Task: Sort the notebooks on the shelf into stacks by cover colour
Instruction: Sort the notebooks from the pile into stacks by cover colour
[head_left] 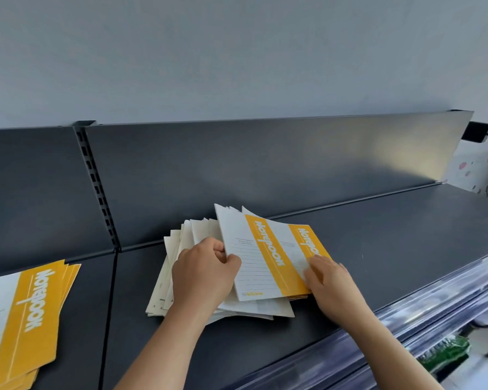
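A fanned pile of notebooks [181, 277] lies mid-shelf on the dark grey shelf [378, 249]. On top of it is a white notebook with a yellow band [254, 257], raised at its far end. My left hand [203, 274] pinches its left edge. A second yellow-banded notebook [307, 243] lies just under it to the right, and my right hand [330, 280] grips the right edge of these two. A stack of yellow-banded notebooks [26, 319] lies at the lower left of the shelf.
A grey back panel [237, 170] with a slotted upright [96, 187] rises behind the shelf. A clear plastic strip [406, 319] runs along the shelf's front edge. A black box with a cable [478, 132] hangs at the far right end.
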Demonstrator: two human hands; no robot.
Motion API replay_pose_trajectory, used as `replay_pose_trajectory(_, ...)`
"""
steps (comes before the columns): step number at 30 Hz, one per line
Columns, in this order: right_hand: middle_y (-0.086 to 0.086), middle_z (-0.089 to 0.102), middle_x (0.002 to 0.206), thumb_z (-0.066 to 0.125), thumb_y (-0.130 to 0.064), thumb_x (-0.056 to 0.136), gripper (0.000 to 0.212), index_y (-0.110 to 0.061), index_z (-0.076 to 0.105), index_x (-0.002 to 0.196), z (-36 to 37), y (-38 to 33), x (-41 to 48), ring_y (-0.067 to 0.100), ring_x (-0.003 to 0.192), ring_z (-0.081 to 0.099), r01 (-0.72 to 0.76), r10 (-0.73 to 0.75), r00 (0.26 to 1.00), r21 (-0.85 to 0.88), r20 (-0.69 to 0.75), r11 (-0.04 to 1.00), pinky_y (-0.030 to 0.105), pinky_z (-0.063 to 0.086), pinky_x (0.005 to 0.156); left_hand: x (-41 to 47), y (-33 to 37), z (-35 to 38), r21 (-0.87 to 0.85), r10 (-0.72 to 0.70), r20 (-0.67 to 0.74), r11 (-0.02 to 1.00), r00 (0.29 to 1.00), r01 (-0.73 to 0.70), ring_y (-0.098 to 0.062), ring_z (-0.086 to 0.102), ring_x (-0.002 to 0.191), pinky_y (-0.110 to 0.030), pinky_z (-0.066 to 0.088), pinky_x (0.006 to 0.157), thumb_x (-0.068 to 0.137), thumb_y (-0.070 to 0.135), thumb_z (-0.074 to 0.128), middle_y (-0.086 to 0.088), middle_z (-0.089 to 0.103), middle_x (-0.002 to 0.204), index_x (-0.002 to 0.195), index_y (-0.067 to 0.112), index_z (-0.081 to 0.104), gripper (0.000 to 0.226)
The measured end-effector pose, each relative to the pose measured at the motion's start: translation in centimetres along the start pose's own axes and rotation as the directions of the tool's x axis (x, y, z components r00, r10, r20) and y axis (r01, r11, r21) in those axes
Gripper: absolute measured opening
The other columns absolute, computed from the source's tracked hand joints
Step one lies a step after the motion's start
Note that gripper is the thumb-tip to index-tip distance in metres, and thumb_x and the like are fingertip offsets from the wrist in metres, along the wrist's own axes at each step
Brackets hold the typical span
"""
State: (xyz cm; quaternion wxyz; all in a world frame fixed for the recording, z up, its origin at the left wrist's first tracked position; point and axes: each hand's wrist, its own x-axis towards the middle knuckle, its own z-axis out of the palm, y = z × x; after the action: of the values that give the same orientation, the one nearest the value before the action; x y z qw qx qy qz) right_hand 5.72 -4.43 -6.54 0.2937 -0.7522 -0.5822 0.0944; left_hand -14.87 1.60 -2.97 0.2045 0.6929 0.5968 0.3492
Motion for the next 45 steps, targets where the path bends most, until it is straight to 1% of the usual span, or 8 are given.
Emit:
replay_pose_trajectory(4,0.006,0.061,0.113,0.032,-0.021,0.100,0.031,-0.013,0.059,0.115,0.1,-0.2,-0.2,0.030,0.120,0.041,-0.047,0.038,0.986,0.053,0.164,0.997,0.030,0.032,0.096,0.0,0.5,-0.1,0.016,-0.039,-0.060,0.999,0.997,0.040,-0.011,0.058,0.070,-0.030,0.047,0.063,0.084,0.029,0.053,0.010,0.063,0.073,0.086,0.023,0.055,0.007)
replay_pose_trajectory(8,-0.013,0.050,0.135,0.036,-0.016,0.100,0.036,-0.026,0.056,0.128,0.2,-0.9,-0.5,0.011,0.133,0.036,0.068,-0.094,0.983,0.162,0.158,0.984,0.026,0.018,0.116,0.1,0.5,-0.6,-0.013,-0.081,-0.068,0.997,0.994,0.081,-0.007,0.054,0.070,-0.026,0.042,0.060,0.084,0.029,0.053,0.009,0.062,0.077,0.087,0.022,0.052,0.008)
replay_pose_trajectory(15,-0.006,0.062,0.118,0.045,-0.019,0.097,0.025,-0.014,0.065,0.111,0.3,-1.3,-0.8,0.010,0.102,0.058,0.046,-0.072,0.992,0.234,0.105,0.971,0.022,0.048,0.083,-0.1,0.3,-1.5,-0.010,-0.097,0.018,0.995,0.995,0.098,-0.010,0.061,0.080,-0.035,0.053,0.069,0.076,0.038,0.068,0.013,0.063,0.084,0.091,0.027,0.055,0.022)
replay_pose_trajectory(19,-0.006,0.052,0.078,0.047,-0.029,0.095,0.021,-0.012,0.058,0.099,0.5,-1.6,-0.8,0.007,0.063,0.047,0.001,-0.019,0.995,0.169,0.101,0.986,0.017,0.037,0.058,-0.4,0.4,-1.6,-0.031,-0.106,0.000,0.994,0.994,0.106,-0.008,0.060,0.079,-0.034,0.052,0.068,0.079,0.032,0.067,0.016,0.062,0.084,0.091,0.027,0.053,0.019)
replay_pose_trajectory(24,0.002,0.060,0.110,0.039,-0.021,0.099,0.029,-0.020,0.055,0.123,-0.1,-2.7,-1.3,0.016,0.086,0.063,-0.058,0.025,0.991,0.251,0.130,0.966,0.026,0.052,0.073,-0.6,0.7,-1.7,-0.058,-0.105,-0.003,0.993,0.994,0.105,-0.010,0.058,0.077,-0.031,0.049,0.060,0.080,0.024,0.063,0.013,0.060,0.083,0.094,0.022,0.051,0.019)
replay_pose_trajectory(29,-0.013,0.048,0.128,0.034,-0.019,0.100,0.039,-0.030,0.047,0.135,0.3,-2.6,-1.4,0.003,0.094,0.049,-0.011,-0.027,0.990,0.261,0.142,0.965,0.012,0.039,0.078,-0.9,0.8,-2.2,-0.132,-0.111,-0.004,0.985,0.994,0.109,-0.009,0.056,0.079,-0.031,0.050,0.058,0.084,0.015,0.057,0.010,0.055,0.087,0.099,0.016,0.046,0.018)
replay_pose_trajectory(36,-0.007,0.050,0.081,0.044,-0.026,0.096,0.017,-0.016,0.052,0.107,1.0,-2.9,-1.6,0.006,0.064,0.045,-0.050,0.025,0.992,0.211,0.120,0.976,0.015,0.035,0.053,-1.5,0.8,-2.7,-0.225,-0.133,-0.022,0.966,0.991,0.125,-0.004,0.054,0.077,-0.025,0.045,0.048,0.087,0.010,0.051,0.012,0.052,0.090,0.108,0.014,0.040,0.023)
replay_pose_trajectory(45,-0.017,0.042,0.126,0.037,-0.027,0.100,0.036,-0.032,0.042,0.135,1.2,-5.4,-2.6,0.006,0.113,0.044,-0.059,-0.010,0.985,0.387,0.173,0.920,0.019,0.041,0.089,-2.0,-0.3,-3.5,-0.237,-0.153,-0.005,0.960,0.988,0.147,-0.007,0.056,0.079,-0.020,0.045,0.045,0.088,0.011,0.054,0.006,0.057,0.099,0.108,0.015,0.041,0.025)
